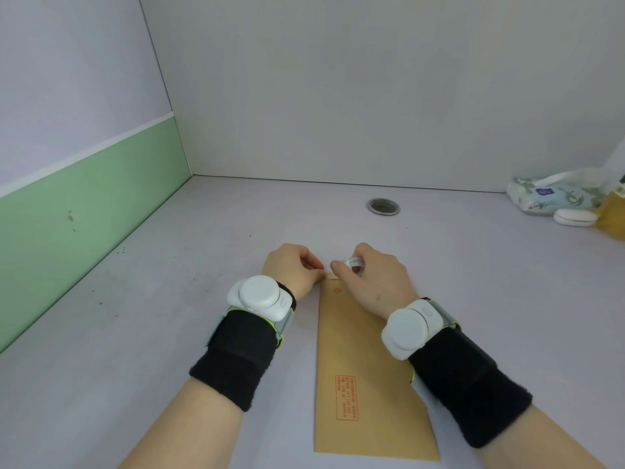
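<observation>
A long brown paper envelope with red printing lies lengthwise on the pale desk, its far end between my hands. My left hand has curled fingers and pinches the far left corner of the envelope. My right hand lies over the far end and grips a small white roll, seemingly tape, with a bit of red showing under the fingers. Both wrists carry white devices on black bands. The envelope's far edge is mostly hidden by my fingers.
A round metal cable grommet sits in the desk behind my hands. At the far right lie a floral tissue pack, a white oval case and an amber object. Walls close the desk at back and left.
</observation>
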Demonstrator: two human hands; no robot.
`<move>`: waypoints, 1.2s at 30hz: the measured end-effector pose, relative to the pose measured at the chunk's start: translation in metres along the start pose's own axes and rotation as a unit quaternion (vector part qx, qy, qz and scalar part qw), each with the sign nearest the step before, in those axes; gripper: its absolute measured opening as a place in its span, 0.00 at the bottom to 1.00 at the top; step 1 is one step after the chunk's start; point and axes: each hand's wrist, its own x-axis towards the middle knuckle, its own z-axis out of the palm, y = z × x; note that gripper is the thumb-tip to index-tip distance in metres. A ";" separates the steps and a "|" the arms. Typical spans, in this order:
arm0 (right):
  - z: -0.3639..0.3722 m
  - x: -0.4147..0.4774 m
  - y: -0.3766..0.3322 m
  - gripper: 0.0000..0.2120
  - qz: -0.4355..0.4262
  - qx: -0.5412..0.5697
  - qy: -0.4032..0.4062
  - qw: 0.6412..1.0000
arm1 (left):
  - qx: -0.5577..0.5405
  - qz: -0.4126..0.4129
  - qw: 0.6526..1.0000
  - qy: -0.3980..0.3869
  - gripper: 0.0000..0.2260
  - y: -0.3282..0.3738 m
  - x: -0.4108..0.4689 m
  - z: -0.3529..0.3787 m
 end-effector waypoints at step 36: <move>-0.008 -0.010 0.013 0.18 -0.022 -0.144 0.070 0.987 | 0.020 0.008 1.000 0.004 0.03 0.003 -0.003 0.001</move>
